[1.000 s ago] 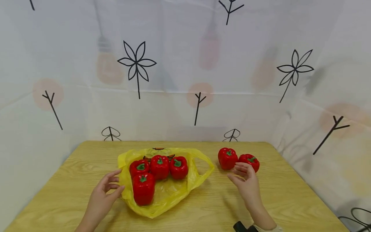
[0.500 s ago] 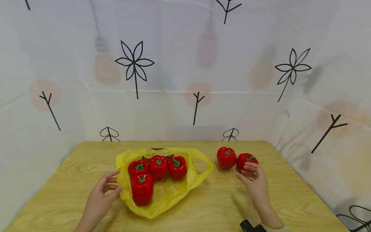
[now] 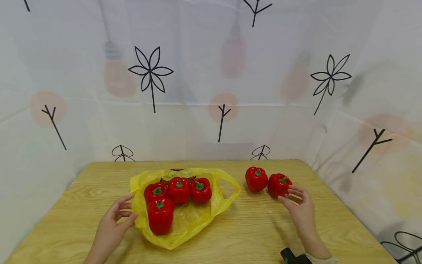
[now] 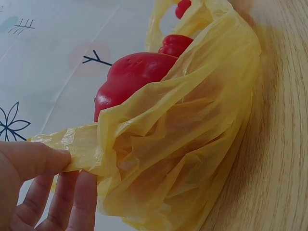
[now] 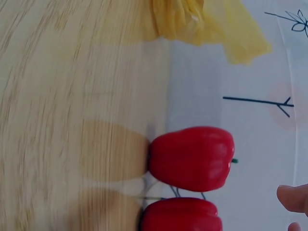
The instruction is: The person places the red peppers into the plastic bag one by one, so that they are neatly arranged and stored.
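Observation:
A yellow plastic bag (image 3: 184, 220) lies spread on the table, with several red bell peppers (image 3: 179, 190) in its mouth. My left hand (image 3: 113, 222) is at the bag's left edge. In the left wrist view a flap of the bag (image 4: 84, 142) lies between the thumb and the fingers, whose tips are partly hidden. On the right, two more red bell peppers stand side by side: a left one (image 3: 256, 179) and a right one (image 3: 278, 185). My right hand (image 3: 301, 211) is beside the right pepper, fingers apart and holding nothing; whether it touches the pepper is unclear.
A bag handle loop (image 3: 232, 189) reaches right, towards the two peppers. The wooden table (image 3: 244, 234) ends at a patterned cloth backdrop (image 3: 197, 124). Dark cables (image 3: 400, 244) show at the lower right, and a black device (image 3: 293, 256) is at my right wrist.
My right hand has moved right, from in front of the right pepper to its right side. The left hand keeps its place at the bag. The head view has shifted slightly.

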Motion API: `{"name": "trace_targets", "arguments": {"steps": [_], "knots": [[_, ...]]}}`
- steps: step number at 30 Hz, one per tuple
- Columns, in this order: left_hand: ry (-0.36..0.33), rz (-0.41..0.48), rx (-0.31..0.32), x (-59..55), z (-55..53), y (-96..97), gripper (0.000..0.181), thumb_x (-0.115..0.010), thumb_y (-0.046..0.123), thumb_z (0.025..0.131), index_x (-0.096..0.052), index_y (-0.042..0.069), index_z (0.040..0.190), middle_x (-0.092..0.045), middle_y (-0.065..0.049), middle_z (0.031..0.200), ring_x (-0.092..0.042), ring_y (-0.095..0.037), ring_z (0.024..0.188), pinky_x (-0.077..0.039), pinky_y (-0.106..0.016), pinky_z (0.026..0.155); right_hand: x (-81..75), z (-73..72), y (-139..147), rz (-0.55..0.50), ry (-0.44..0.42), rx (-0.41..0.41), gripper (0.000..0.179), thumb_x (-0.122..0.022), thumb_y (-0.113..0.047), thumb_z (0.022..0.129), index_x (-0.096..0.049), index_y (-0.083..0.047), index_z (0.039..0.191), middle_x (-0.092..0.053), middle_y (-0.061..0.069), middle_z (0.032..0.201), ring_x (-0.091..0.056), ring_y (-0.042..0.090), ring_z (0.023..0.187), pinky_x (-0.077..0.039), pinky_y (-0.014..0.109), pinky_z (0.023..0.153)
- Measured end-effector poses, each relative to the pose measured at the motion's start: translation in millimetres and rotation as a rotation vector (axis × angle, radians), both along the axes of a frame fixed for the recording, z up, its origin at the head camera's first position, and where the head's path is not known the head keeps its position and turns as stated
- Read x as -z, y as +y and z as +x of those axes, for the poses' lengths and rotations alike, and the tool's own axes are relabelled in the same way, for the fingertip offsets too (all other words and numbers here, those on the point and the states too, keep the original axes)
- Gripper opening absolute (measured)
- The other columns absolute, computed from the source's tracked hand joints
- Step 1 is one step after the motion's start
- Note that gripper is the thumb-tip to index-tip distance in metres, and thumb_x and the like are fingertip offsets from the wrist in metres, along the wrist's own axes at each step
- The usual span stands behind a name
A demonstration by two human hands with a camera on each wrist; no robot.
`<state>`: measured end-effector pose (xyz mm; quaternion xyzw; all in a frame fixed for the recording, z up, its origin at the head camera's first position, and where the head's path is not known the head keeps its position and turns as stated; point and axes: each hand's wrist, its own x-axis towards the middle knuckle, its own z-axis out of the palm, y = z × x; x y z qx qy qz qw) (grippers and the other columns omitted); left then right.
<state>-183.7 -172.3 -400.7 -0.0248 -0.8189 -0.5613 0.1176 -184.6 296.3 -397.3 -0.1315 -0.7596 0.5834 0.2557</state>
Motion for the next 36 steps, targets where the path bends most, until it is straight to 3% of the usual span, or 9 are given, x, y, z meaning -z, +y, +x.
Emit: {"name": "trace_targets", "arguments": {"steps": [11, 17, 28, 36], "knots": [[0.003, 0.004, 0.002, 1.3, 0.5, -1.5, 0.05, -0.067, 0.004, 0.085, -0.048, 0.01, 0.13, -0.05, -0.013, 0.111, -0.057, -0.009, 0.082, -0.055, -0.027, 0.063, 5.5, -3.5, 17.0, 0.085, -0.06, 0.071, 0.048, -0.07, -0.004, 0.082, -0.046, 0.0, 0.123, -0.048, 0.003, 0.107, -0.051, 0.001, 0.083, -0.048, 0.013, 0.062], [0.015, 0.001, 0.003, 1.2, 1.9, -0.7, 0.05, -0.067, 0.001, 0.084, -0.048, 0.009, 0.13, -0.05, -0.014, 0.109, -0.057, -0.009, 0.081, -0.055, -0.027, 0.062, 9.7, -7.9, 25.5, 0.1, -0.107, 0.062, 0.051, -0.07, -0.009, 0.084, -0.043, -0.001, 0.126, -0.046, 0.009, 0.116, -0.047, 0.001, 0.084, -0.047, 0.012, 0.062], [0.015, 0.004, -0.002, -0.3, 2.5, -0.6, 0.05, -0.066, -0.001, 0.084, -0.048, 0.009, 0.13, -0.05, -0.014, 0.109, -0.057, -0.009, 0.082, -0.055, -0.027, 0.063, 15.2, -23.4, 41.5, 0.148, -0.146, 0.006, 0.062, -0.071, -0.02, 0.084, -0.036, 0.001, 0.132, -0.04, 0.021, 0.124, -0.044, 0.031, 0.107, -0.042, 0.009, 0.062], [0.015, 0.012, -0.001, 1.0, 1.0, -1.1, 0.05, -0.066, -0.001, 0.084, -0.049, 0.009, 0.129, -0.05, -0.014, 0.11, -0.057, -0.009, 0.082, -0.055, -0.026, 0.063, 16.1, -33.4, 48.8, 0.184, -0.21, -0.052, 0.075, -0.071, -0.031, 0.083, -0.03, 0.001, 0.138, -0.032, 0.027, 0.132, -0.036, 0.041, 0.117, -0.041, 0.014, 0.067]]}}
